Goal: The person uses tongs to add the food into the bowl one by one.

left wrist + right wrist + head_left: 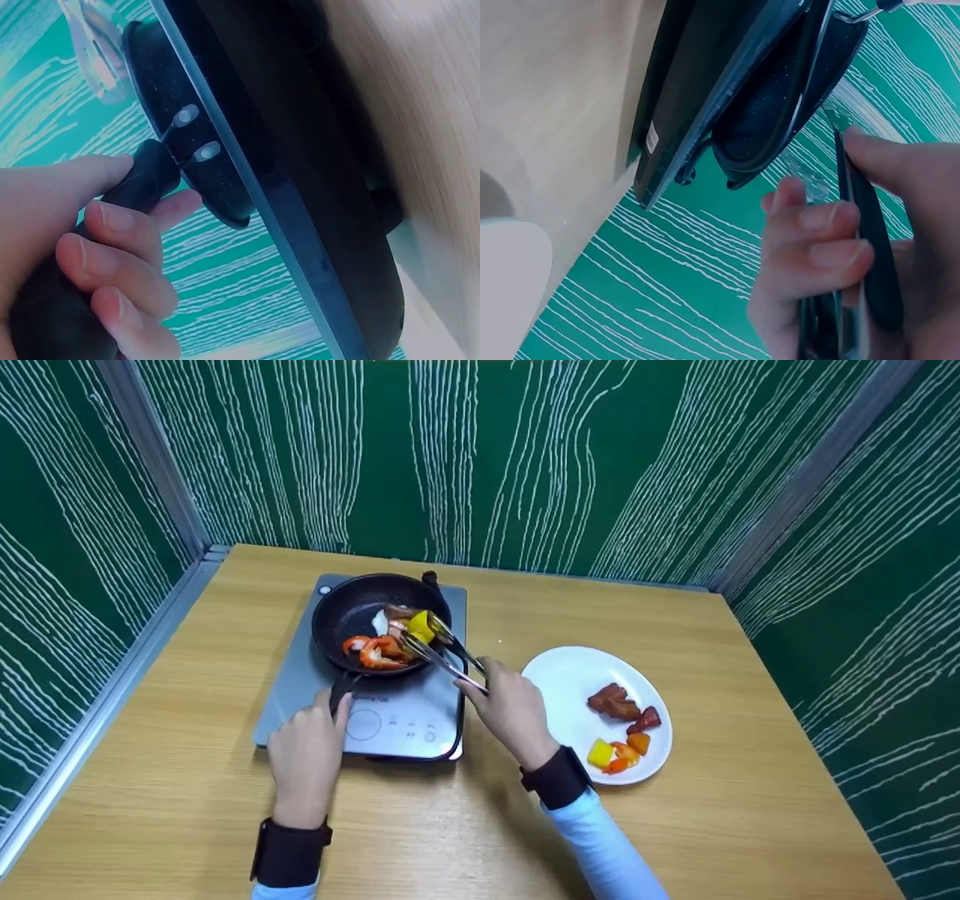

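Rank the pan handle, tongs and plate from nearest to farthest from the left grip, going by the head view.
1. Pan handle: nearest, held in the left grip.
2. Tongs: to its right, held in the right grip.
3. Plate: farthest, over on the right side of the table.

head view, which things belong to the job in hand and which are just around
Part of the job, it seems:
pan, held by the left hand
food pieces in it
tongs, held by the right hand
cooktop under the pan
white plate with more food

Just around:
green patterned wall
dark wristbands, worn rather than lying loose
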Tool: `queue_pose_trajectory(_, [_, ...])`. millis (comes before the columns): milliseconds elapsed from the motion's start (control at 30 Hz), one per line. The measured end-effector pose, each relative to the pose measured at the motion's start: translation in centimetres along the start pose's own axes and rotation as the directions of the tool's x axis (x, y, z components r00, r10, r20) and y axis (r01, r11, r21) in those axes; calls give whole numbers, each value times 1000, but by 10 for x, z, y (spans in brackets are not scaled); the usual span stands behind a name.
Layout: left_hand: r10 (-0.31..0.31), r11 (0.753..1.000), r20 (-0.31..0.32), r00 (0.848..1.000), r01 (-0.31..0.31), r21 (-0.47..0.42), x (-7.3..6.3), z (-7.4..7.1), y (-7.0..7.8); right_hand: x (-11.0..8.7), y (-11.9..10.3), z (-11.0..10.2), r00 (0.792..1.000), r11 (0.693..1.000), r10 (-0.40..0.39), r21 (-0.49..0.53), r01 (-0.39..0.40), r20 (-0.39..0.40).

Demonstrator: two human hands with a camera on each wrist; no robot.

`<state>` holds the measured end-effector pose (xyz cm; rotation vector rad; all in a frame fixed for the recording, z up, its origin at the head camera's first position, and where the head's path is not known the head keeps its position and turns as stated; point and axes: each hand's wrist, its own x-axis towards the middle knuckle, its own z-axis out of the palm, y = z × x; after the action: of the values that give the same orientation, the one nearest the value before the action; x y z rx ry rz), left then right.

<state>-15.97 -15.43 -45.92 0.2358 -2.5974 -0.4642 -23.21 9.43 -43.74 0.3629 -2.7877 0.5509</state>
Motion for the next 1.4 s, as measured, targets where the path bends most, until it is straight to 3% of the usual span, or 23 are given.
queue_pose_trajectory(200, [1,1000,5,1000,-1,0,0,0,0,-6,9,-13,998,997,52,47,-54,43])
queue_pose_trajectory(400, [-2,1000,5,1000,2,-5,-1,-1,0,-17,26,-42,995,996,69,48,-73,77])
queue_pose_trajectory(633, [0,1000,8,1000,0,-17,-1,0,0,-31,62,-72,995,996,88,-7,-88,37])
queue_pose_trajectory(867, [18,1000,-22,1000,-17,9,-2,0,0,-40,106,-96,985,991,135,-28,-132,111])
queue_pose_trajectory(967, [24,1000,-23,999,-24,9,-2,0,0,-45,126,-104,964,981,192,-14,-192,182])
queue_pose_trajectory(1133, [28,1000,-16,999,-28,6,-2,0,0,-61,157,-107,897,936,349,-54,-348,272])
queue_pose_trajectory(1267, [28,1000,-17,999,-28,0,-2,1,0,-77,178,-104,851,898,438,-100,-428,289])
queue_pose_trajectory(1400, [26,1000,-22,999,-26,-2,-2,1,0,-89,189,-102,824,873,487,-136,-468,290])
